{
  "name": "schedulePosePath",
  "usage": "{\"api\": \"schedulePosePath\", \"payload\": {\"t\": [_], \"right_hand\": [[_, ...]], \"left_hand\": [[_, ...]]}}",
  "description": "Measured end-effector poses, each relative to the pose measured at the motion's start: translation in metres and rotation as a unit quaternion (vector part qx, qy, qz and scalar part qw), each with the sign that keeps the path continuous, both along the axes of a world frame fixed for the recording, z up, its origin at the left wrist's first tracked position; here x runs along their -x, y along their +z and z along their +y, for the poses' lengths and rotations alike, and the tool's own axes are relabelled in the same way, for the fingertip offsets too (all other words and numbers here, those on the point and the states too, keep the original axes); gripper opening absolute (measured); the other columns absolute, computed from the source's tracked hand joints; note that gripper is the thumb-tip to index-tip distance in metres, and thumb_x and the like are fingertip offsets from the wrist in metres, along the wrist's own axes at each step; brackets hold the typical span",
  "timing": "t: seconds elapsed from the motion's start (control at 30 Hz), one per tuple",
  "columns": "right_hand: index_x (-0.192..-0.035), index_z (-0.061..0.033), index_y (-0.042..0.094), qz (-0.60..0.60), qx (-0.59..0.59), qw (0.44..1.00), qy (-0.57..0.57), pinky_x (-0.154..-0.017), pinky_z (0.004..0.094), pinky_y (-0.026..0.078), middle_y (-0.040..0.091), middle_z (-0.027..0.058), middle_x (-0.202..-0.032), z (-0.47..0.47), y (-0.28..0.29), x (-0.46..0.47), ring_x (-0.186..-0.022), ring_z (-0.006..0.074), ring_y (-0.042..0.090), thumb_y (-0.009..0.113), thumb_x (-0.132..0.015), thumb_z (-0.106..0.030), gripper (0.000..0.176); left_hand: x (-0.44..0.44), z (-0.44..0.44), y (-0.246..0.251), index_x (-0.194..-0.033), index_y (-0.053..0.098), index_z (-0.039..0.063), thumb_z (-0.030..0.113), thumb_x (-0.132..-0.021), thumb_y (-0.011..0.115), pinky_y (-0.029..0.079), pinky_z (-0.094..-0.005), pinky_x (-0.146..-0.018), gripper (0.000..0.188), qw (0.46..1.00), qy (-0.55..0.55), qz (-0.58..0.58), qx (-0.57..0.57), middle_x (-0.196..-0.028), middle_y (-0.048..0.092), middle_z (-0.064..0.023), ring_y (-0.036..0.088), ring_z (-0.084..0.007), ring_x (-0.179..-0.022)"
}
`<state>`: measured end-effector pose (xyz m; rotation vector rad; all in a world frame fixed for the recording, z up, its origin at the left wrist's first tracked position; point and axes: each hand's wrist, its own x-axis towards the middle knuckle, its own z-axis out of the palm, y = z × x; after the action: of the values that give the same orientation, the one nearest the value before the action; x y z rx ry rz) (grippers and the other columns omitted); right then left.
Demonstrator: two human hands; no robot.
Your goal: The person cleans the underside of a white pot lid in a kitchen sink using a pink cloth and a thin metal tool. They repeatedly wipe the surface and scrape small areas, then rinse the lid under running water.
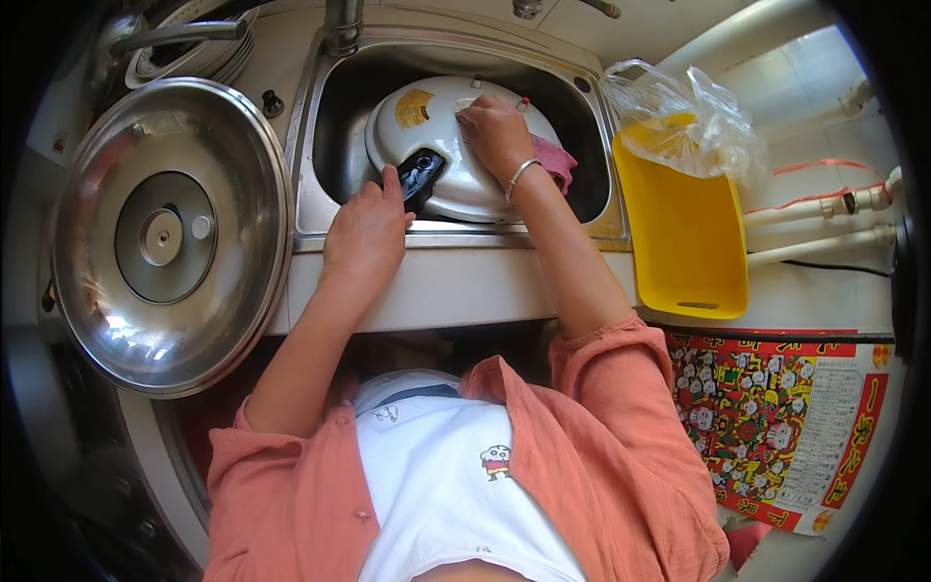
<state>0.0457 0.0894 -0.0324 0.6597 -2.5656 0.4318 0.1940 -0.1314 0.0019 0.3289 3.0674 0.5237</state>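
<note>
A silvery pressure cooker lid (484,185) with a yellow label lies in the steel sink (460,240), tilted. My left hand (367,225) grips its black handle (422,178) at the near left side. Fingers bent, my right hand (496,131) rests on top of the lid near its middle, between a small pale valve (476,82) and a red-tipped one (523,104); whether it pinches anything is hidden. A pink cloth (556,161) sits at the lid's right edge, partly behind my right wrist, which wears a bangle.
Left of the sink stands a large round steel lid (233,313), with stacked plates (236,65) behind it. The faucet (342,29) reaches over the sink's back left. On the right are a yellow plastic basket (684,240), a clear plastic bag (720,131) and white pipes (822,245).
</note>
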Motion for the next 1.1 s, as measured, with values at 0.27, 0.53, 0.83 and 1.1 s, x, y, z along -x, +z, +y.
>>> {"api": "schedulePosePath", "payload": {"t": [0.27,0.53,0.83,1.1], "right_hand": [[-0.081,-0.0103,0.078,-0.019,0.139,0.986,-0.091,-0.078,0.0408,0.053,0.069,0.0135,-0.080,0.032,0.007,-0.004,-0.080,0.0328,0.066,0.072,-0.080,-0.013,0.006],[-0.085,-0.0083,0.075,-0.060,0.071,0.991,-0.094,-0.079,0.0421,0.053,0.068,0.0133,-0.087,0.017,0.004,0.003,-0.085,0.0336,0.066,0.073,-0.081,-0.018,0.010],[-0.085,-0.0085,0.074,-0.024,0.155,0.988,0.003,-0.079,0.0419,0.051,0.066,0.0105,-0.088,0.036,0.011,-0.057,-0.090,0.0314,0.062,0.072,-0.082,-0.012,0.005],[-0.088,-0.0123,0.076,0.065,0.149,0.985,-0.057,-0.086,0.0376,0.050,0.071,0.0017,-0.093,0.042,0.015,-0.120,-0.095,0.0224,0.064,0.069,-0.080,-0.011,0.010]], "left_hand": [[0.000,0.000,-0.001,-0.139,0.043,-0.007,0.028,-0.095,0.063,0.053,-0.0387,-0.083,0.060,0.999,-0.014,0.019,0.024,-0.099,0.061,-0.0193,0.065,-0.0321,-0.094],[0.000,0.002,-0.006,-0.137,0.044,-0.007,0.027,-0.093,0.064,0.053,-0.0397,-0.082,0.059,0.999,-0.020,0.029,0.014,-0.098,0.061,-0.0193,0.064,-0.0329,-0.092],[0.002,0.004,0.005,-0.133,0.049,-0.006,0.023,-0.089,0.068,0.048,-0.0446,-0.088,0.055,0.997,-0.037,0.067,0.027,-0.102,0.062,-0.0196,0.059,-0.0353,-0.103],[0.113,0.030,0.034,-0.113,0.066,0.002,0.007,-0.089,0.063,0.052,-0.0413,-0.081,0.024,0.962,-0.157,0.142,-0.173,-0.103,0.066,-0.0164,0.065,-0.0350,-0.092]]}}
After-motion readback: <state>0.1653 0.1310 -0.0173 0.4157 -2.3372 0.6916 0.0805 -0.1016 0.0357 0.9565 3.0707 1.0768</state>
